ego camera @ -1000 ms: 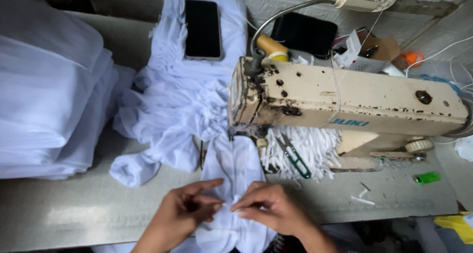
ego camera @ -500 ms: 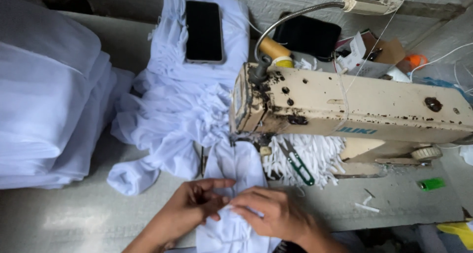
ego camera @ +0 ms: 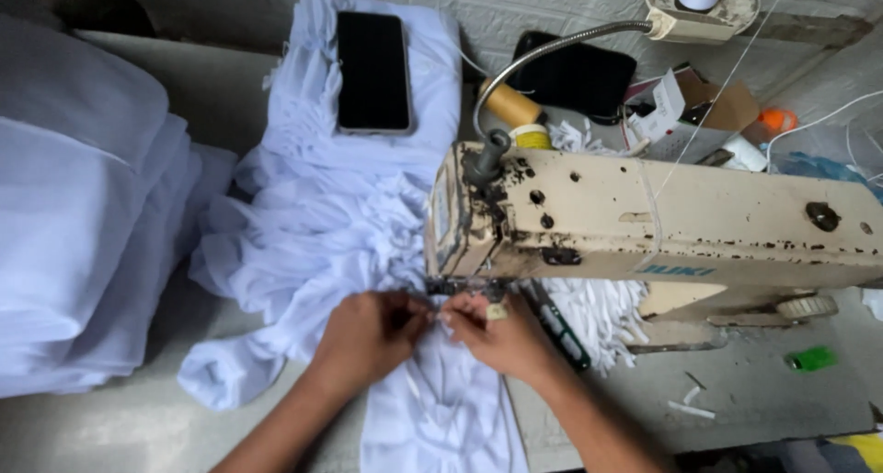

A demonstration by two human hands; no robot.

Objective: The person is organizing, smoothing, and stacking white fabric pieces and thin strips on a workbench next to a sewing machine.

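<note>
A piece of white fabric (ego camera: 441, 418) lies on the table in front of a cream sewing machine (ego camera: 662, 224). My left hand (ego camera: 368, 335) pinches the fabric just left of the needle area. My right hand (ego camera: 501, 335) grips the same fabric directly under the machine head, fingertips almost meeting the left hand's. The needle itself is hidden behind my fingers. More white fabric (ego camera: 313, 224) is bunched up behind the hands, trailing to the far side of the table.
A black phone (ego camera: 372, 73) rests on folded white cloth at the back. A tall stack of white fabric (ego camera: 83, 215) fills the left. A thread cone (ego camera: 510, 105), a dark tablet (ego camera: 579, 73), boxes and a green lighter (ego camera: 809, 358) sit to the right.
Both hands have moved away from me with the fabric, up to the machine's needle area. The view has shifted closer to the machine.
</note>
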